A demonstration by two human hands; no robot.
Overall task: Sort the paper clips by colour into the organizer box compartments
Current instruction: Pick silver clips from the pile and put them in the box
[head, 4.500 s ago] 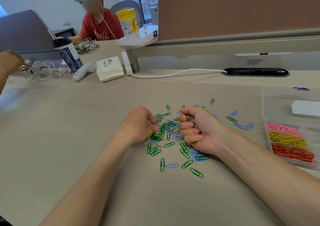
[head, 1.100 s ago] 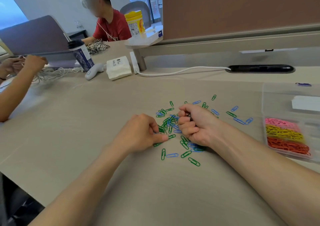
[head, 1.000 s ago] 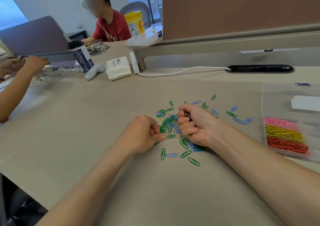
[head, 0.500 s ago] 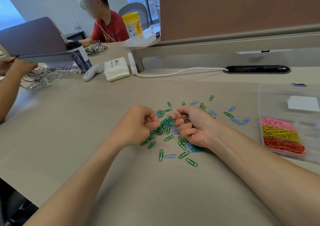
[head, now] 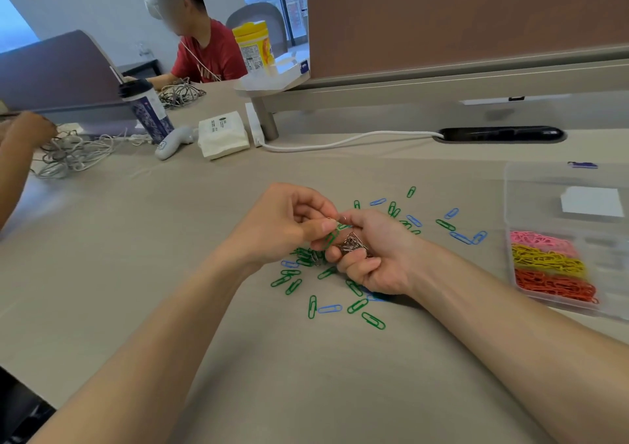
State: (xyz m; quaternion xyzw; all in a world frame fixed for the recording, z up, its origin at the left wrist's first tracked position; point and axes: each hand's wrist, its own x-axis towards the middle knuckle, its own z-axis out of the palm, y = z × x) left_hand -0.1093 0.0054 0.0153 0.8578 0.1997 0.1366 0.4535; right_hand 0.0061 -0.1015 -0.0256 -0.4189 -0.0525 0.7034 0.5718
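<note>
Green and blue paper clips (head: 340, 294) lie scattered on the beige desk. My right hand (head: 377, 256) is lifted above them, palm turned up, its fingers curled round a bunch of silver paper clips (head: 352, 243). My left hand (head: 286, 224) is raised beside it and pinches a green clip (head: 331, 237) tangled with a silver one at my right fingertips. The clear organizer box (head: 531, 212) stands at the right, holding pink clips (head: 537, 239), yellow clips (head: 548, 259) and orange-red clips (head: 558, 285) in separate compartments.
A white cable (head: 340, 142) runs along the back of the desk. A tissue pack (head: 223, 134), a white controller (head: 173, 142) and a dark tumbler (head: 146, 110) stand at the back left. Another person's hand (head: 23, 134) works on tangled cables (head: 71, 154) at far left.
Both hands have risen off the pile. My right hand has turned palm up, showing the silver clips. My left hand has picked up a clip and brought it to my right fingertips.
</note>
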